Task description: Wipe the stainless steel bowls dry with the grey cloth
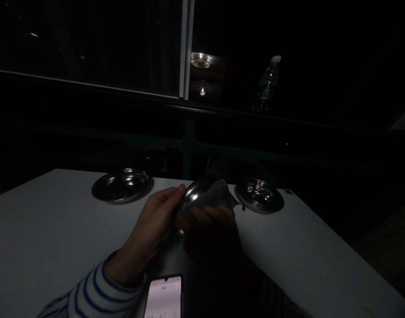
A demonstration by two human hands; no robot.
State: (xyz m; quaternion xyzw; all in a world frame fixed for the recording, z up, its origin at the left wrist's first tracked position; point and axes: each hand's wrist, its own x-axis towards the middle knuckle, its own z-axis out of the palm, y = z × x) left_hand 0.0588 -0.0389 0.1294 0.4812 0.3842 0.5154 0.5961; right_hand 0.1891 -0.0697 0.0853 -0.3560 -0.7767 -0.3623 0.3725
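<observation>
Over the white table, my left hand (159, 216) grips the near left edge of a shiny metal dish (193, 192), its thumb on the rim. The dish is held up and tilted. My right hand (210, 234), deep in shadow, is closed on a greyish cloth (218, 192) that lies against the dish and covers its right part. A corner of the cloth hangs out to the right. The fingertips of the right hand are hard to make out in the dark.
A metal plate (114, 187) lies at the table's (56, 234) back left. Several stacked metal dishes (260, 196) stand at back right. A lit phone (164, 298) lies near me. Beyond the table are a window frame (186, 48) and a plastic bottle (267, 84).
</observation>
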